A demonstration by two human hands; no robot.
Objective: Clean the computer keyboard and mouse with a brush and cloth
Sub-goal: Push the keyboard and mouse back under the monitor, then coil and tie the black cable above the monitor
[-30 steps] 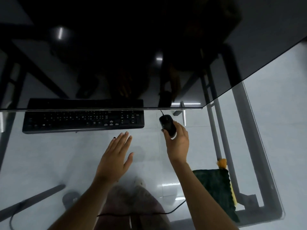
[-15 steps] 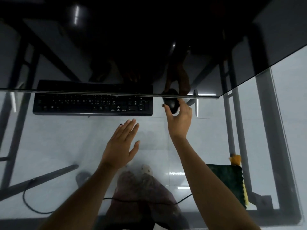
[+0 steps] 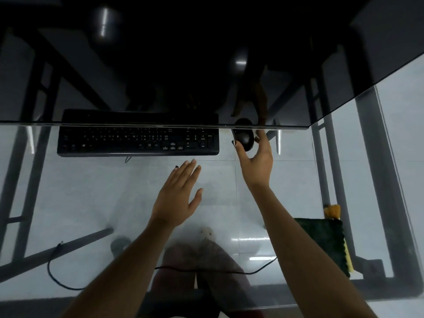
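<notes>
A black keyboard (image 3: 137, 141) lies on the glass table (image 3: 68, 191), against the dark reflective panel at the back. To its right sits a black mouse (image 3: 244, 137), half under the panel's lower edge. My right hand (image 3: 254, 161) reaches forward and grips the mouse, thumb on its left side and fingers on its right. My left hand (image 3: 177, 196) hovers flat over the glass in front of the keyboard, fingers apart and holding nothing. A dark green cloth (image 3: 323, 242) with a yellow edge lies at the near right. An orange-bristled brush tip (image 3: 332, 211) shows behind it.
The dark panel (image 3: 206, 65) spans the back and mirrors my hand. Through the glass I see the metal table frame (image 3: 376, 180), a black cable (image 3: 206, 269) on the tiled floor and my legs. The table's right edge runs just past the cloth.
My right hand has pushed the mouse away from me, up to the dark panel's edge. My left hand stays open over the glass. My view has tilted slightly.
</notes>
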